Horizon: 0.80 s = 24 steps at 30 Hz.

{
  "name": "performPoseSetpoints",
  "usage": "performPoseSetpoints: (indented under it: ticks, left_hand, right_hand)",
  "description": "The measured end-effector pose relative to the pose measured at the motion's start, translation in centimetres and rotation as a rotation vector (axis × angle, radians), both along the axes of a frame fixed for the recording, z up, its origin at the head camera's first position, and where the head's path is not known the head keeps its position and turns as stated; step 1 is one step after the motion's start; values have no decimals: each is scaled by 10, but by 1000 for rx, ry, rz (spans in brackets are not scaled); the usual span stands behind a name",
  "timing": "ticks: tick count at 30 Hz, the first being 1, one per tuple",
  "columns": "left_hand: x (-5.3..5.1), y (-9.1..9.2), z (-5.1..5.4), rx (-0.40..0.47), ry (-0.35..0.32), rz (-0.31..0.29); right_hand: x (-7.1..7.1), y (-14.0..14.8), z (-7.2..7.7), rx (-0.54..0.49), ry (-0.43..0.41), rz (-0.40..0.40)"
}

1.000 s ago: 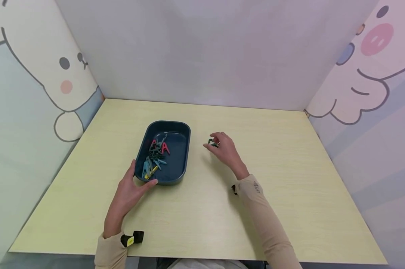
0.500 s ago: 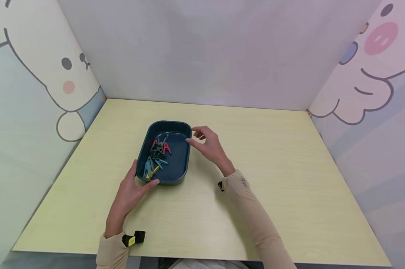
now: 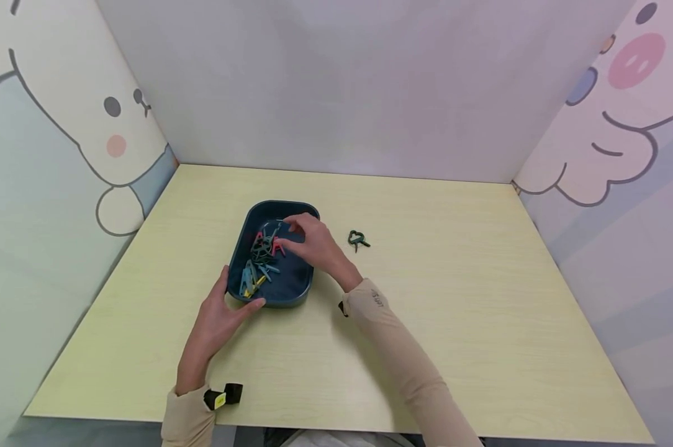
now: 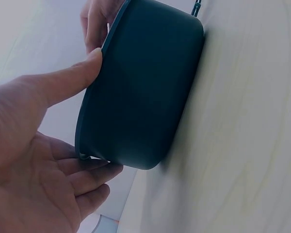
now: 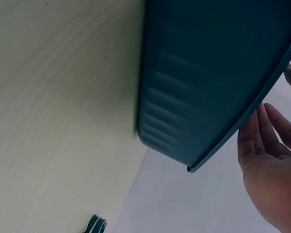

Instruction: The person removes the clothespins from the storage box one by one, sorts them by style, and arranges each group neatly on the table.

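A dark blue plastic tray (image 3: 292,287) stands on the table, left of centre. In it lies a heap of spring clips: red clips (image 3: 279,248), dark green clips (image 3: 262,248), light blue clips (image 3: 245,278) and a yellow clip (image 3: 254,287). My left hand (image 3: 215,323) holds the tray's near left corner, thumb at the near rim (image 4: 102,56) and fingers against the left side. Over the tray my right hand (image 3: 316,248) reaches in, thumb and fingers apart beside the red clip. Its fingertips are partly hidden behind the tray wall in the right wrist view.
A single dark green clip (image 3: 357,239) lies on the pale wooden table (image 3: 454,298), right of the tray. A plain wall (image 3: 336,87) rises behind, and side panels with cartoon animals flank the table.
My right hand let go of the dark green clip, leaving it on the table, and moved left over the tray's rim to the clips. My left hand stayed at the corner.
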State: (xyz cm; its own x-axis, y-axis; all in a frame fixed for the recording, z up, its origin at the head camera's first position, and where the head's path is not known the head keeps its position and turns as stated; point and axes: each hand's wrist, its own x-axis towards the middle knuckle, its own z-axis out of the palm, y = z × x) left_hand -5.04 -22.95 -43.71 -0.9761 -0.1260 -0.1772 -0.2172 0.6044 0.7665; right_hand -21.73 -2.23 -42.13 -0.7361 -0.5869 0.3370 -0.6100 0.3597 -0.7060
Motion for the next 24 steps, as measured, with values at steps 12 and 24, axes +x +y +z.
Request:
performPoseSetpoints:
  ticks: [12,24]
  left_hand:
    - [0,-1,-1,8,11,-4]
    - [2,1,-1,11,11,-1]
  right_hand:
    - [-13,-25,-5,256,-55,127]
    - [-18,-43,0,494,-128,164]
